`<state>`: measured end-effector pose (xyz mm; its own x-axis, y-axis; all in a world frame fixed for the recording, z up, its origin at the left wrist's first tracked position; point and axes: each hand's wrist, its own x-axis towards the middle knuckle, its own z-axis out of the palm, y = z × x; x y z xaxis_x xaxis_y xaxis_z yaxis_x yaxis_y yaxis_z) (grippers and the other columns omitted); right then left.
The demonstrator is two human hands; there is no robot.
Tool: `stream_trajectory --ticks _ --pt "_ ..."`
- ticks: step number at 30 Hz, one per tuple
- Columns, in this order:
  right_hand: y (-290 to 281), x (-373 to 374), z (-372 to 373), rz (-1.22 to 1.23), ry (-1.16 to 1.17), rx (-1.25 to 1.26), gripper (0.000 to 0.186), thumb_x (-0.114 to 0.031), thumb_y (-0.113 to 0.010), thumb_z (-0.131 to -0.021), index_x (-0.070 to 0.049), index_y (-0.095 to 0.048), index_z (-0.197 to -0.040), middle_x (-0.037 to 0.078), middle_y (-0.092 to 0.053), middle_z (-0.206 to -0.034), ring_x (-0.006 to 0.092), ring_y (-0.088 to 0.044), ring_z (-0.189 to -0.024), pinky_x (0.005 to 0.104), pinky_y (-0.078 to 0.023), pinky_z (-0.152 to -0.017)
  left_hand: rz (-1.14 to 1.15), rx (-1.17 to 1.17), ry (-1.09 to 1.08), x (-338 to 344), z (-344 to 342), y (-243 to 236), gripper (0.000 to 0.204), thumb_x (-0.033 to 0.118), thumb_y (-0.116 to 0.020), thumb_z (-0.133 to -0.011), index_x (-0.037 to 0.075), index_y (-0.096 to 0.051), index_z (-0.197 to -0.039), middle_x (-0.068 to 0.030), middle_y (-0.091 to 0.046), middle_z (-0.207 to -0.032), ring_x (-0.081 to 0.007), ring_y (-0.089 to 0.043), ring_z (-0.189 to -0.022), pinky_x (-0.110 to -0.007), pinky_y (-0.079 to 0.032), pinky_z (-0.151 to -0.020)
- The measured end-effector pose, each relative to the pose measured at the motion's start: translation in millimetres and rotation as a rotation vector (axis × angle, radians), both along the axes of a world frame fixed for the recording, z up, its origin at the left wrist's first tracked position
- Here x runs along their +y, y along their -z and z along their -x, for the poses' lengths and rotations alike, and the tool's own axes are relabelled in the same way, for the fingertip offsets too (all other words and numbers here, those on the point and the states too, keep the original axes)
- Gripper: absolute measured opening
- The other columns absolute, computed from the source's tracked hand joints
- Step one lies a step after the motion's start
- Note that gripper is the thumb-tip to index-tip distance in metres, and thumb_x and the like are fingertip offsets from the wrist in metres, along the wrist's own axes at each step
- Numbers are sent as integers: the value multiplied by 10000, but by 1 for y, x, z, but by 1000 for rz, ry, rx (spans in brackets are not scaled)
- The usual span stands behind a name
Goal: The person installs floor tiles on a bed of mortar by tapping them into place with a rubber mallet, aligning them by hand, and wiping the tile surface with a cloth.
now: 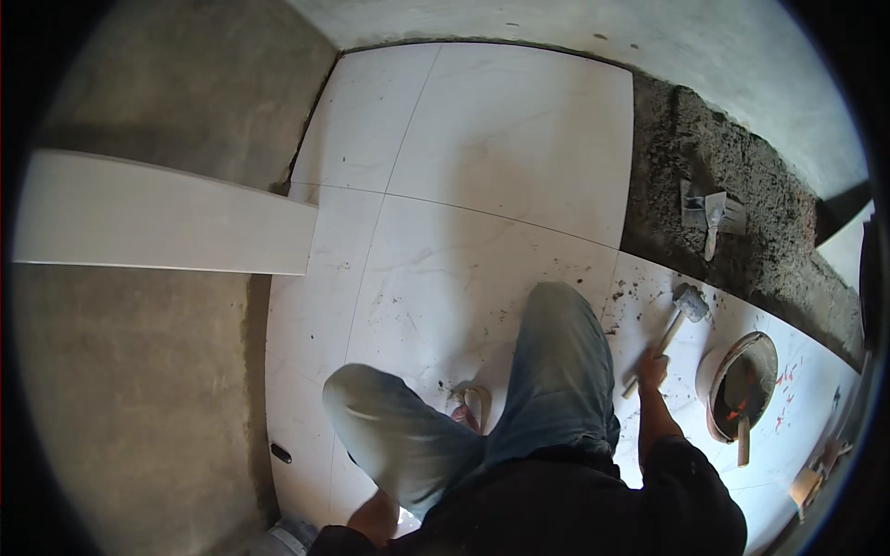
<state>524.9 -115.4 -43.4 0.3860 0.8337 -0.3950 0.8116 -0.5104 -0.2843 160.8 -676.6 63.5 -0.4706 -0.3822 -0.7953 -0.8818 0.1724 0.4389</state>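
Observation:
My right hand point(653, 369) is closed around the wooden handle of a mallet point(691, 304). Its grey head points away from me, over the white floor tiles point(519, 250), close to the edge of the bare mortar. Low on the left, part of my left hand point(375, 519) shows below my bent knee; its fingers are hidden by the leg. To the right of the mallet stands a bucket point(706, 380) with grey paste inside and a wooden-handled tool point(743, 440) leaning in it. A notched trowel point(714, 222) with a pale handle lies on the rough mortar bed point(667, 167).
A white ledge-like slab point(167, 213) juts in from the left wall. Small dark crumbs dot the tiles near my knees. A small black object point(280, 453) lies by the left tile edge. Red bits point(786, 380) are scattered right of the bucket; walls bound the far side.

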Motion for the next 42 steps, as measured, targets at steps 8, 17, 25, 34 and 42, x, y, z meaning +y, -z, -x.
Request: stream_trajectory --ticks 8,17,25,34,42 --pt "-98 -17 134 -568 -461 84 322 -175 -593 -886 37 -536 -1122 195 -574 -1030 325 -581 -914 407 -465 -829 -132 -4 -15 -4 -5 4 642 428 -503 -933 69 -333 -1437 -145 -432 -1416 -253 -361 -1338 -417 -242 -1108" --pt "-121 -106 389 340 -1108 750 507 -391 -700 -827 -98 -531 -1204 182 -613 -1086 320 -637 -902 415 -526 -784 -131 57 39 21 54 -28 647 450 -496 -934 74 -336 -1437 -146 -434 -1409 -248 -350 -1343 -412 -220 -1118" --pt "-133 -239 518 787 -1307 907 923 -589 -815 -533 -231 -497 -1323 230 -429 -1342 381 -418 -1262 574 -385 -991 -429 277 176 134 158 -73 652 469 -489 -936 79 -338 -1437 -147 -437 -1403 -243 -340 -1347 -408 -199 -1127" --pt "-113 -173 689 -714 -1279 844 161 -312 -618 -748 -186 -701 -803 37 -636 -946 261 -577 -949 571 -377 -890 -1168 248 338 280 217 -145 658 490 -482 -938 85 -341 -1436 -149 -439 -1397 -238 -329 -1352 -404 -177 -1137" --pt "-46 54 447 -647 -1247 301 232 -235 -556 -817 -179 -676 -1008 107 -493 -1332 356 -413 -1268 679 -338 -923 192 479 1253 202 168 -191 614 431 -395 -993 -16 -366 -1414 -219 -393 -1434 -347 -397 -1318 -401 -308 -1098"
